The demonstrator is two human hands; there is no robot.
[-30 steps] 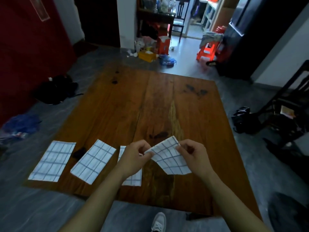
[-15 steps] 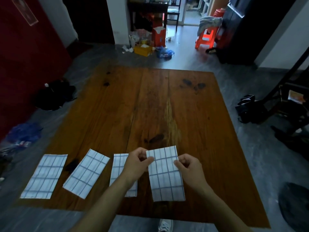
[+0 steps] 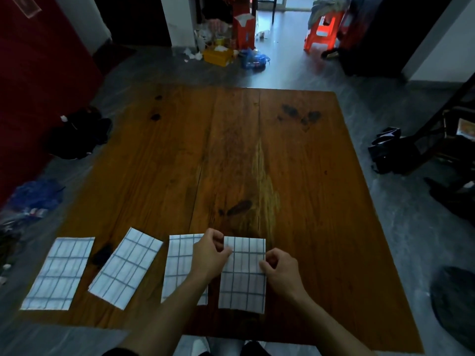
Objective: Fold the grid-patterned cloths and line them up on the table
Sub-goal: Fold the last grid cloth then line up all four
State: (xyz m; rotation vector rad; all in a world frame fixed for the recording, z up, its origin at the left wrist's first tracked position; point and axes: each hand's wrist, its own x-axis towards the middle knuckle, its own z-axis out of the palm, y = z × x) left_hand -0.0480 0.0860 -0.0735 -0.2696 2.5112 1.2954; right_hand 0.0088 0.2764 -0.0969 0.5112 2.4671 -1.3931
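Several folded white cloths with a blue grid lie in a row along the near edge of the wooden table [image 3: 257, 150]. The rightmost cloth [image 3: 243, 281] lies flat; my left hand [image 3: 209, 255] pinches its left edge and my right hand [image 3: 279, 271] pinches its right edge. A second cloth [image 3: 178, 263] lies just left, partly under my left forearm. A third cloth [image 3: 126, 268] lies tilted. The leftmost cloth [image 3: 59, 273] sits by the table's left corner.
The table's far half shows only dark stains [image 3: 300, 115]. On the floor lie dark bags at the left [image 3: 77, 134] and the right [image 3: 385, 147], an orange stool [image 3: 321, 32] and a yellow box [image 3: 218, 53] beyond the table. My shoes show below the near edge.
The cloth I held lifted and bent a second ago now lies flat on the table, right of the other three. Both hands have come down with it and still pinch its edges.
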